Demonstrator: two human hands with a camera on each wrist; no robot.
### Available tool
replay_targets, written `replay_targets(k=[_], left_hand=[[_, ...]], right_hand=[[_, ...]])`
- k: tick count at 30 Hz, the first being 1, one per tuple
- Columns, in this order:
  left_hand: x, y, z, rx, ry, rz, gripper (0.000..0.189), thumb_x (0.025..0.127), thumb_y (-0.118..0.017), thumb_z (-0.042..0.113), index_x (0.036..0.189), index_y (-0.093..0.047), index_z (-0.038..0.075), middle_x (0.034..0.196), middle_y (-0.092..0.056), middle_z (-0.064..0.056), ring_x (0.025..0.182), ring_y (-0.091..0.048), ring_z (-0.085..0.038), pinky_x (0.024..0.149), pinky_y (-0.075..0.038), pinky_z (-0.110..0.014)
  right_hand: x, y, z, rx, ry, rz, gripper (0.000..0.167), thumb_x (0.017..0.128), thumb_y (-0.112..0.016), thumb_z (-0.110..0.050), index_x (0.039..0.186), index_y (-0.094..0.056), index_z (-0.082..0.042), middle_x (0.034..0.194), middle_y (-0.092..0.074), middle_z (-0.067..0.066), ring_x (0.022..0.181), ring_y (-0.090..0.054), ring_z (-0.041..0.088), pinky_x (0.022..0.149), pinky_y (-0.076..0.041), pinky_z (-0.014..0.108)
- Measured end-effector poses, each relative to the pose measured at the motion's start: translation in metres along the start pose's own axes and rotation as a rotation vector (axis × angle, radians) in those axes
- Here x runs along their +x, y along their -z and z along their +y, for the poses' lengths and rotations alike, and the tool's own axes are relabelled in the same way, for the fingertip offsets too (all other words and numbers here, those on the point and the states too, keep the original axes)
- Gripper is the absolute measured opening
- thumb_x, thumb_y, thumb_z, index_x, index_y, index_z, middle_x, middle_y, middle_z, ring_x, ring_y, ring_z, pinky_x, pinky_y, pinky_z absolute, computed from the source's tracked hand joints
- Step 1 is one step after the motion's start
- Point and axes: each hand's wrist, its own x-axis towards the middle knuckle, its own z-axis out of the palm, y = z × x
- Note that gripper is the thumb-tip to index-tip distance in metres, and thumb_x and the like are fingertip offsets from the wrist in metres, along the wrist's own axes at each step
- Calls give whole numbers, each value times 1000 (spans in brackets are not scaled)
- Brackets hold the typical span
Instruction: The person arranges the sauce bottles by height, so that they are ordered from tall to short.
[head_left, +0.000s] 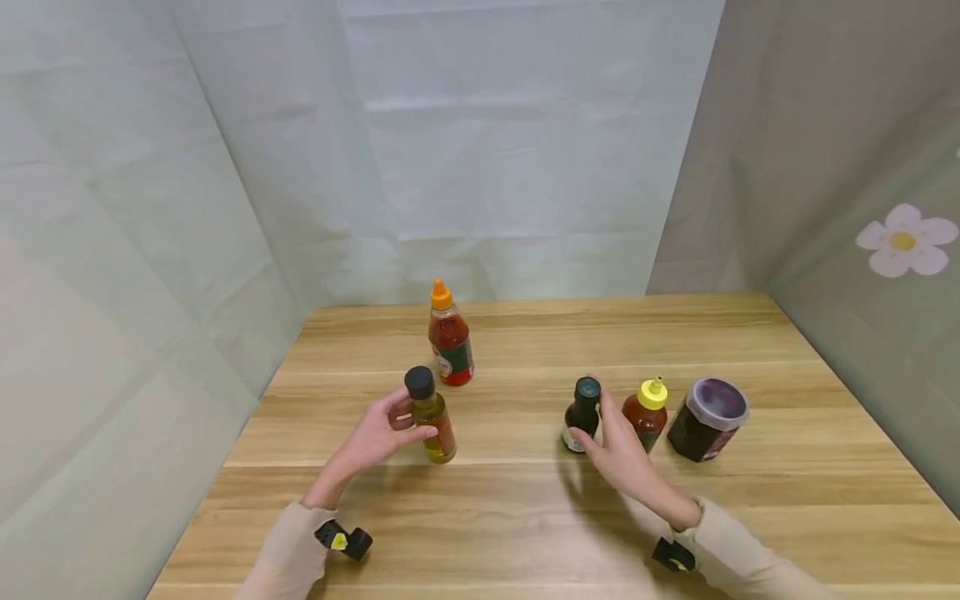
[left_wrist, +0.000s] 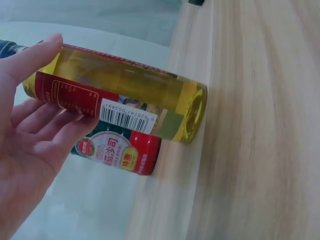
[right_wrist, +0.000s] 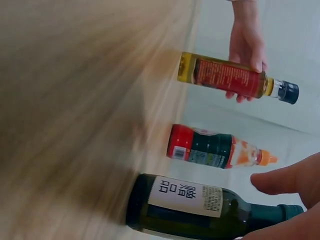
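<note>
My left hand (head_left: pixel 382 433) grips a bottle of yellow oil (head_left: pixel 435 425) with a black cap and red label, thumb on one side and fingers on the other. In the left wrist view the oil bottle (left_wrist: pixel 125 80) shows its barcode; I cannot tell whether its base touches the table. My right hand (head_left: pixel 626 450) reaches around the neck of a dark green glass bottle (head_left: pixel 581 417) with a white label. In the right wrist view, the thumb (right_wrist: pixel 282 179) stands apart from this dark bottle (right_wrist: pixel 190 207), which stands upright on the table.
A ketchup squeeze bottle (head_left: pixel 452 346) with an orange cap stands behind the oil bottle. Right of my right hand are a yellow-capped sauce bottle (head_left: pixel 647 408) and a dark jar (head_left: pixel 705 425) with a translucent lid. Pale cloth (head_left: pixel 510 150) hangs behind the wooden table (head_left: pixel 495 533).
</note>
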Motion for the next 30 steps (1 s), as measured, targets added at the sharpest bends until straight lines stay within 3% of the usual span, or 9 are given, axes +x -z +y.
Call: replay_targets(k=[5, 7, 15, 24, 30], left_hand=[[0, -1, -1, 16, 3, 46, 58, 83, -76, 13, 135, -52, 5, 122, -64, -23, 107, -65, -13, 90, -57, -35], [0, -1, -1, 22, 1, 54, 57, 82, -77, 13, 133, -54, 4, 120, -65, -23, 105, -65, -9, 88, -58, -34], [1, -1, 1, 55, 19, 77, 49, 81, -78, 15, 126, -59, 4, 112, -68, -20, 99, -69, -19, 83, -59, -33], [4, 1, 11, 120, 2, 82, 51, 82, -78, 17, 127, -59, 4, 113, -70, -18, 95, -69, -15, 78, -60, -28], [13, -1, 15, 136, 18, 66, 57, 82, -78, 19, 132, -56, 3, 118, -68, -18, 101, -68, -26, 81, -60, -29]], right_hand=[[-4, -6, 6, -1, -10, -31, 60, 88, -67, 0, 138, -33, 5, 128, -53, 30, 123, -51, 44, 98, -46, 58], [-5, -8, 8, 5, -28, -43, 57, 89, -64, 0, 137, -34, 5, 126, -55, 29, 122, -52, 43, 97, -47, 57], [-3, -15, 15, -8, -47, -54, 48, 94, -58, -1, 135, -34, 6, 122, -55, 29, 119, -54, 41, 94, -49, 54], [-3, -16, 15, -25, -32, -55, 47, 95, -56, -2, 135, -34, 6, 121, -53, 28, 118, -53, 41, 93, -49, 54], [-3, -17, 16, -32, -23, -54, 48, 95, -56, -2, 136, -32, 7, 124, -52, 29, 120, -52, 42, 95, -49, 55]])
